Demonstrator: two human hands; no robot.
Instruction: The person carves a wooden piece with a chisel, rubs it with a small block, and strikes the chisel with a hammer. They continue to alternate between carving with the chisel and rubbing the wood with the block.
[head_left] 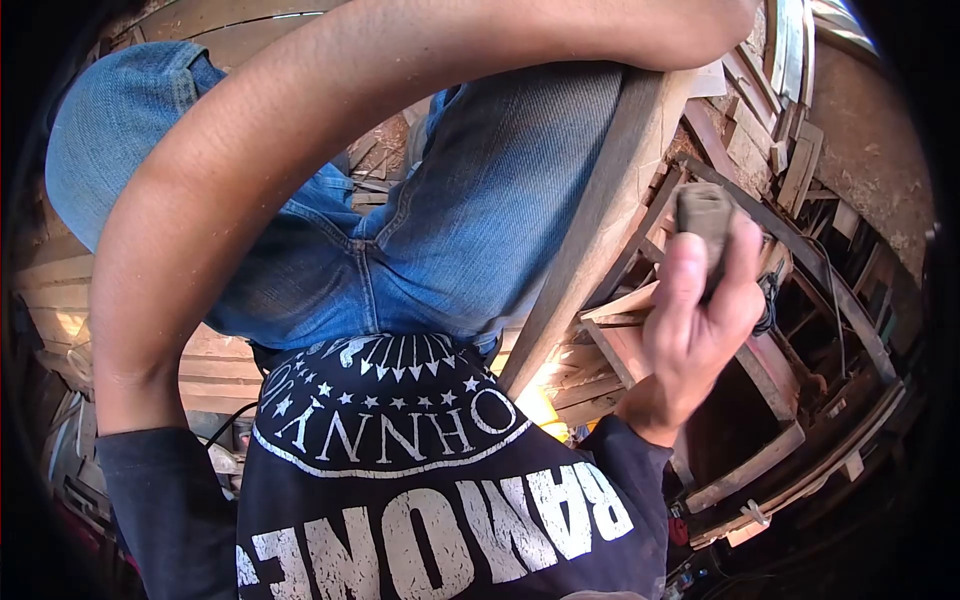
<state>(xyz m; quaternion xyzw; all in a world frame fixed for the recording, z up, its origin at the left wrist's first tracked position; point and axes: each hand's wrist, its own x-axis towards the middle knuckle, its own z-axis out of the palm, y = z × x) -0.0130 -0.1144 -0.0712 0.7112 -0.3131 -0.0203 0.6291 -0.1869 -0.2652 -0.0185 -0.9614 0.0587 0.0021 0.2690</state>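
My right hand (pixel 700 310) is raised at the right side of the view, with thumb and fingers closed round a small grey-brown object (pixel 704 212). The object looks rounded or folded, and its material is unclear. It is above the jumble of wood, right of a long wooden piece (pixel 610 205) that runs beside the jeans-covered thigh (pixel 510 190). A bare arm (pixel 260 130) arcs from the dark sleeve at left across the top of the view. My left hand is not visible.
Stacked wooden frames and slats (pixel 760 460) fill the right side. Planks (pixel 215 375) lie behind and left of the seated body. A brown, rough surface (pixel 865 150) is at upper right. The printed black shirt (pixel 400 510) fills the lower middle.
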